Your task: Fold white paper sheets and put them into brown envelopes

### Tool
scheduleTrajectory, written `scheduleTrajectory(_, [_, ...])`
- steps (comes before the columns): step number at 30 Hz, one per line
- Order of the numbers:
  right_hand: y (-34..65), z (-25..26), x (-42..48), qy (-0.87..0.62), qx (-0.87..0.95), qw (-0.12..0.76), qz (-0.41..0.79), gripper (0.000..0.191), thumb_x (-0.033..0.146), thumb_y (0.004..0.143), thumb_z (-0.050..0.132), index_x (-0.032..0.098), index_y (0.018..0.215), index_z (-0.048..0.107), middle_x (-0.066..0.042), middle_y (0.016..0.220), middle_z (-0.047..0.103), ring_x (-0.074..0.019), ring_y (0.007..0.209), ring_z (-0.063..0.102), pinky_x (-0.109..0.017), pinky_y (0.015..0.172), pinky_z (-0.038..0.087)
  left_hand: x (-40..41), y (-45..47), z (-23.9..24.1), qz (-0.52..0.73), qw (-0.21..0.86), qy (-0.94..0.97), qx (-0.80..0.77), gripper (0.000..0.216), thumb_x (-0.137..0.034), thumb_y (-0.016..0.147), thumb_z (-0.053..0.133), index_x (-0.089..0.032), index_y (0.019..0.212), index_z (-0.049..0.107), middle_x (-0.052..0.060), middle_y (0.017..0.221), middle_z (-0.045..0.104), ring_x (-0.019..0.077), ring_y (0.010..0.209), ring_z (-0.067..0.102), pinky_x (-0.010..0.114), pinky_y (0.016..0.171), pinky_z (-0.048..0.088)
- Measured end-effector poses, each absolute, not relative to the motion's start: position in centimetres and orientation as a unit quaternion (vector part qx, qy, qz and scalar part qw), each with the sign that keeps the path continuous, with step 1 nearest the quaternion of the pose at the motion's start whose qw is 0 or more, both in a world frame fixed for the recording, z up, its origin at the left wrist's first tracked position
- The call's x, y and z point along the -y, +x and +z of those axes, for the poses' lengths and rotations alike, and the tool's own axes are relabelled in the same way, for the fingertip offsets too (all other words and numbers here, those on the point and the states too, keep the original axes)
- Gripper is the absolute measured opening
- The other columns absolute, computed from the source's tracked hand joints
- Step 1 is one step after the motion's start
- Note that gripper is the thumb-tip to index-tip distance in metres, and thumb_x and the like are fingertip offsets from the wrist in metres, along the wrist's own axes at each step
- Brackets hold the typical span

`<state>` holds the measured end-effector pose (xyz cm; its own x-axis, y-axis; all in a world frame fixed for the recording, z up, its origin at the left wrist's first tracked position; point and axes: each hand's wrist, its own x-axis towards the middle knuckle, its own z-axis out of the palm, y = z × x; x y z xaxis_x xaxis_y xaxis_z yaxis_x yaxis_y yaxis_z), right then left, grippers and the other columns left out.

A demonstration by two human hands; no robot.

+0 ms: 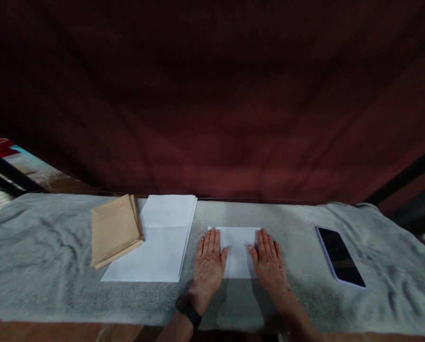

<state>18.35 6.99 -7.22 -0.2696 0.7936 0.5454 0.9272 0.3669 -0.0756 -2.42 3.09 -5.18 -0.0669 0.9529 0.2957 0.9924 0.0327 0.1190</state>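
A small white sheet of paper (239,256), which looks folded, lies flat on the grey cloth in front of me. My left hand (209,261) rests flat on its left side, fingers stretched out and pointing away from me. On the right side lies my right hand (268,261), palm down, with its fingers extended and its thumb towards the middle. Both hands press on the paper without gripping it. Each hand covers one side edge of the sheet.
Left of my hands is a stack of white paper (159,247), partly under several brown envelopes (116,225). A phone (341,259) in a lilac case lies at the right. Grey cloth (55,256) covers the surface, and a dark red curtain (212,118) hangs behind it.
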Motion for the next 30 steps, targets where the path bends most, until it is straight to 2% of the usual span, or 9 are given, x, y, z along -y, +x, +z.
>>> scheduleTrajectory(5, [20.1, -6.8, -7.0, -0.56, 0.773, 0.27, -0.126, 0.058, 0.041, 0.108, 0.026, 0.011, 0.155, 0.04, -0.022, 0.152, 0.05, -0.0342, 0.139, 0.049, -0.058, 0.115, 0.036, -2.7, -2.6, -4.9, -0.146, 0.059, -0.67, 0.726, 0.061, -0.04, 0.103, 0.035, -0.009, 0.156, 0.036, 0.018, 0.161, 0.037, 0.0284, 0.151, 0.034, 0.051, 0.123, 0.03])
scheduleTrajectory(8, [19.6, -6.0, -6.5, -0.554, 0.78, 0.273, -0.1, 0.057, 0.037, 0.108, 0.028, 0.008, 0.157, 0.035, -0.022, 0.156, 0.045, -0.0343, 0.146, 0.041, -0.059, 0.117, 0.034, -2.1, -1.9, -4.0, -0.159, 0.075, -0.673, 0.718, 0.058, -0.034, 0.103, 0.035, -0.006, 0.154, 0.038, 0.02, 0.16, 0.037, 0.0297, 0.151, 0.033, 0.054, 0.124, 0.03])
scheduleTrajectory(12, [17.2, -5.0, -4.8, -0.482, 0.842, 0.24, -0.011, 0.055, 0.031, 0.108, 0.026, 0.011, 0.16, 0.029, -0.016, 0.162, 0.037, -0.0263, 0.152, 0.03, -0.05, 0.12, 0.034, -0.8, 0.3, -3.0, -0.165, 0.051, -0.748, 0.641, 0.056, -0.026, 0.102, 0.035, -0.008, 0.155, 0.035, 0.014, 0.163, 0.034, 0.0249, 0.154, 0.024, 0.049, 0.126, 0.029])
scheduleTrajectory(16, [16.0, -4.9, -3.5, -0.449, 0.868, 0.211, 0.022, 0.056, 0.035, 0.108, 0.03, 0.014, 0.16, 0.029, -0.013, 0.163, 0.037, -0.0228, 0.152, 0.031, -0.047, 0.124, 0.029, 0.1, 1.4, -3.1, -0.156, 0.015, -0.759, 0.632, 0.057, -0.015, 0.098, 0.032, -0.011, 0.156, 0.034, 0.013, 0.162, 0.038, 0.0224, 0.154, 0.027, 0.048, 0.125, 0.03])
scheduleTrajectory(21, [17.2, -5.4, -3.5, -0.479, 0.855, 0.199, -0.003, 0.057, 0.039, 0.108, 0.033, 0.012, 0.157, 0.035, -0.014, 0.162, 0.038, -0.0248, 0.151, 0.033, -0.047, 0.124, 0.027, 0.6, 0.2, -3.2, -0.155, 0.018, -0.751, 0.642, 0.054, -0.028, 0.103, 0.037, -0.009, 0.154, 0.037, 0.016, 0.162, 0.038, 0.0245, 0.152, 0.031, 0.047, 0.124, 0.033])
scheduleTrajectory(30, [20.1, -5.8, -3.7, -0.499, 0.839, 0.211, -0.056, 0.063, 0.045, 0.107, 0.038, 0.011, 0.16, 0.03, -0.017, 0.161, 0.037, -0.03, 0.148, 0.038, -0.051, 0.12, 0.03, 1.5, -1.6, -3.3, -0.166, 0.02, -0.712, 0.682, 0.062, -0.043, 0.102, 0.045, -0.009, 0.153, 0.038, 0.02, 0.161, 0.036, 0.0299, 0.152, 0.032, 0.05, 0.122, 0.034])
